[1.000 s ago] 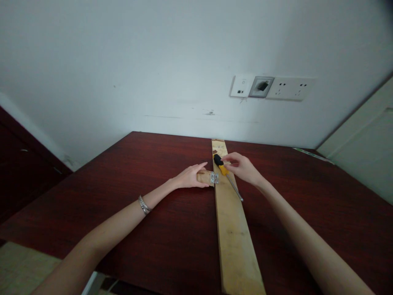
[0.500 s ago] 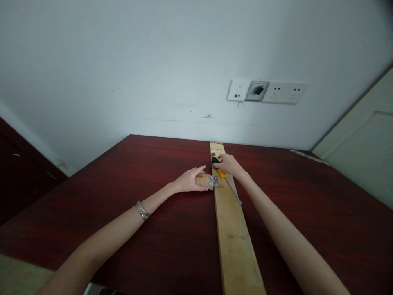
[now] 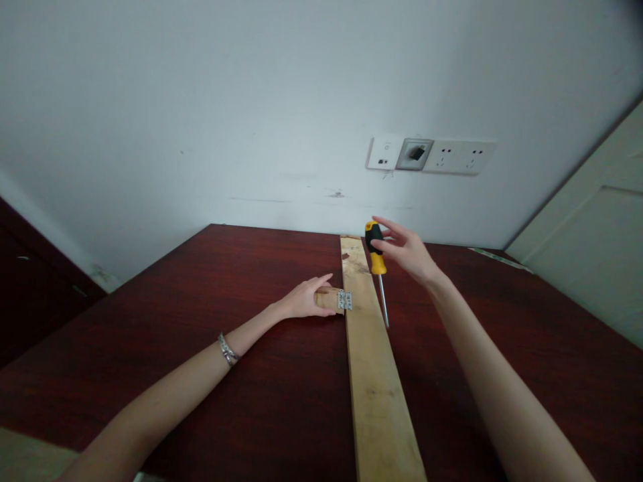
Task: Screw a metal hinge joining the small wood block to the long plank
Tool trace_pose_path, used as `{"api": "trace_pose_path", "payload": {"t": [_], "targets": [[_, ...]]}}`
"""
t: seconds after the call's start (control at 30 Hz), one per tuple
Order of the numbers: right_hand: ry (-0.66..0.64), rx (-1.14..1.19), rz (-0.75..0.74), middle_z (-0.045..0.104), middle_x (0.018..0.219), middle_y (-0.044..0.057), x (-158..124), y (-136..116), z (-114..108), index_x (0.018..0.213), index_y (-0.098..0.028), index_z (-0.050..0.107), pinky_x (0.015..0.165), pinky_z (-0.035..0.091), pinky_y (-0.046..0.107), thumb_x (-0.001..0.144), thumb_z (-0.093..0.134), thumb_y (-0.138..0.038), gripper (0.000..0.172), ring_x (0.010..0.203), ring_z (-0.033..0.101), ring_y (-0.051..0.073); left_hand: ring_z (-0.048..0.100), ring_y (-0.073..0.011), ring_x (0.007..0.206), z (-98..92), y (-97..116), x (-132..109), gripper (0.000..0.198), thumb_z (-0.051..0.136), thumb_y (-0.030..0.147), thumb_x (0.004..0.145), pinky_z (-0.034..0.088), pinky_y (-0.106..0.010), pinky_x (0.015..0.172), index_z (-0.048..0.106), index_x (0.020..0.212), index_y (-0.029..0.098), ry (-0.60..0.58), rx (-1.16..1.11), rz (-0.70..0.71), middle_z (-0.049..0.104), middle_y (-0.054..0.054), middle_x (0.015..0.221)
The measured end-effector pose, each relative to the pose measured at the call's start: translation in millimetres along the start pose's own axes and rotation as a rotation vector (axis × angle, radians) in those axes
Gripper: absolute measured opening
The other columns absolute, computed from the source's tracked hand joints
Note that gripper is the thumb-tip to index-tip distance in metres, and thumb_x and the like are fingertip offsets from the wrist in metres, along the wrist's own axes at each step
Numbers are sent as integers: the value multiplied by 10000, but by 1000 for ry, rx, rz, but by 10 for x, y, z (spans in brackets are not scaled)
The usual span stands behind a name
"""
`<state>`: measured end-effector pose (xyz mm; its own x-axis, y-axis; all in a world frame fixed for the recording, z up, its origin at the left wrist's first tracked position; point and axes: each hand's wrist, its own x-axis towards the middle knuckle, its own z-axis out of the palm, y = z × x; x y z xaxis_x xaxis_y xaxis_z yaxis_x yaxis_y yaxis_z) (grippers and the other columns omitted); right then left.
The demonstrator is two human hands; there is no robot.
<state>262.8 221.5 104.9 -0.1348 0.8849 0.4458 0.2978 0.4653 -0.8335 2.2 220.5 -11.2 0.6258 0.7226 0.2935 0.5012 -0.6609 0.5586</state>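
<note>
My left hand [image 3: 305, 298] lies over a small wooden block [image 3: 329, 299] and holds it against the left edge of a long pale plank [image 3: 369, 361]. A small metal hinge [image 3: 344, 300] bridges block and plank. My right hand [image 3: 408, 253] pinches the yellow and black handle of a screwdriver [image 3: 376, 262], lifted above the plank. The screwdriver hangs nearly upright with its steel shaft pointing down beside the plank's right edge.
The plank lies lengthwise on a dark red wooden table [image 3: 175, 341] that meets a white wall. A row of wall sockets [image 3: 432, 155] sits above the plank's far end. A pale door [image 3: 593, 234] stands at the right. I wear a silver bracelet [image 3: 225, 350].
My right hand has lifted the screwdriver off the plank and turned it from lying slanted to nearly upright. My left hand has stayed on the block.
</note>
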Motion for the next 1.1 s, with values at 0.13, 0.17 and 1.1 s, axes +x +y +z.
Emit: {"api": "trace_pose_path", "payload": {"t": [0.13, 0.17, 1.1], "targets": [[149, 58, -243, 613, 1068, 31, -51, -336, -90, 1275, -305, 522, 666, 566, 286, 722, 700, -331, 581, 812, 617, 147, 555, -272, 1121, -13, 20, -1, 928, 758, 475, 648, 393, -422, 991, 332, 1417, 177, -1, 5, -5, 577, -120, 1241], [172, 49, -301, 599, 1092, 29, -67, -390, -77, 1268, -319, 520, 675, 571, 284, 723, 705, -322, 576, 836, 612, 149, 557, -271, 1115, -19, 27, -1, 917, 759, 476, 649, 395, -421, 990, 346, 1410, 173, -4, 4, -2, 579, -122, 1235], [149, -20, -389, 539, 1139, 48, -166, -262, 396, 1240, -299, 507, 722, 595, 327, 769, 674, -353, 503, 903, 583, 175, 551, -272, 1113, -16, 40, 9, 869, 752, 478, 662, 396, -430, 986, 385, 1388, 172, 0, 13, 20, 581, -126, 1231]]}}
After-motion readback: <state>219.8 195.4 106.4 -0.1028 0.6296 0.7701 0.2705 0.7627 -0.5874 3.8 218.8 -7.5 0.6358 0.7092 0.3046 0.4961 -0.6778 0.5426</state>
